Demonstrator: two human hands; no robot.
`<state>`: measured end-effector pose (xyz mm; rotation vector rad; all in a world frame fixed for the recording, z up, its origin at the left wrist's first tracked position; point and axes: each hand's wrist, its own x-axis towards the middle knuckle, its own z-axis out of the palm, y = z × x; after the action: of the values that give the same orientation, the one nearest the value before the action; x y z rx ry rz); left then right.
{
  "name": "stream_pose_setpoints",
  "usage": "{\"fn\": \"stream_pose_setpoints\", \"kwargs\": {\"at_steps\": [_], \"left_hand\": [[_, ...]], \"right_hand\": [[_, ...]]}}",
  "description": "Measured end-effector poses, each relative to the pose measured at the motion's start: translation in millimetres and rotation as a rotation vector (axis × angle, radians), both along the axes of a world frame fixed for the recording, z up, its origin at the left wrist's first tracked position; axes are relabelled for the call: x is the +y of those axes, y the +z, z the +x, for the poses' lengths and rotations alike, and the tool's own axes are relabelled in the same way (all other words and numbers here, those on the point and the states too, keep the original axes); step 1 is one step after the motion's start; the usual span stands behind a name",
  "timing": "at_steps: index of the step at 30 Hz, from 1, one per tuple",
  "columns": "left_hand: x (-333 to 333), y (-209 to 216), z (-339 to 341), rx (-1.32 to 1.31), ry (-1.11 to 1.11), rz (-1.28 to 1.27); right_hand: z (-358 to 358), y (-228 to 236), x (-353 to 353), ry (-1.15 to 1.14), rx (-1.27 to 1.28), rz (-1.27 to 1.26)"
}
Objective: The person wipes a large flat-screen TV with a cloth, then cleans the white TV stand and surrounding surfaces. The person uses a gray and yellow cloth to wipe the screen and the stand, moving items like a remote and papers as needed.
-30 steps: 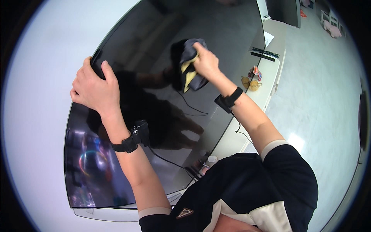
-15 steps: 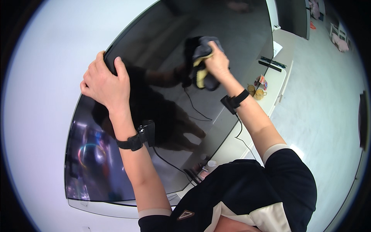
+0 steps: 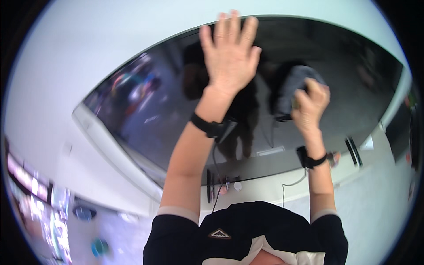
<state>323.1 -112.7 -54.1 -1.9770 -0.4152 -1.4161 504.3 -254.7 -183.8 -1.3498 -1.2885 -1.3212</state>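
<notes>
A large dark television [image 3: 168,128] stands before me, its glossy screen reflecting my shape. With fingers spread, my left hand [image 3: 230,55] lies at its top edge, the fingertips reaching past the rim. My right hand [image 3: 312,102] is closed around a bunched grey cloth [image 3: 293,81], which is against the right half of the screen or very near it. The cloth is slightly blurred, and part of it is hidden by the fingers. Each wrist wears a black band with a small box and a cable.
Below the screen runs a white cabinet top [image 3: 260,187] with a small white cup [image 3: 238,186] and dark slim objects [image 3: 353,151] on it. A pale wall [image 3: 88,53] lies behind. At the lower left, a teal bucket [image 3: 100,247] sits on the floor.
My view has turned, so the television now lies more level. My left hand has gone from gripping the rim to lying spread. The cloth's yellow part is now mostly hidden.
</notes>
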Motion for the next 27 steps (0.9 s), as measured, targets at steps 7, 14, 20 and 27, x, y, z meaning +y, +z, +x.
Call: {"fn": "stream_pose_setpoints", "kwargs": {"at_steps": [7,14,20,27], "left_hand": [[21.9,-71.7,-143.0,-0.275,-0.049,-0.122],[74.8,-142.0,-346.4,-0.952,0.024,-0.443],[141.6,-187.0,-420.1,-1.025,-0.405,-1.056],[168.4,-208.7,-443.4,-0.914,-0.636,-1.15]], "right_hand": [[4.2,-20.2,32.1,0.321,0.27,0.165],[-63.6,-60.9,89.0,0.106,0.299,0.161],[-232.9,-91.0,137.8,0.339,0.187,-0.148],[-334.4,-132.8,138.5,0.367,-0.316,-0.746]]}}
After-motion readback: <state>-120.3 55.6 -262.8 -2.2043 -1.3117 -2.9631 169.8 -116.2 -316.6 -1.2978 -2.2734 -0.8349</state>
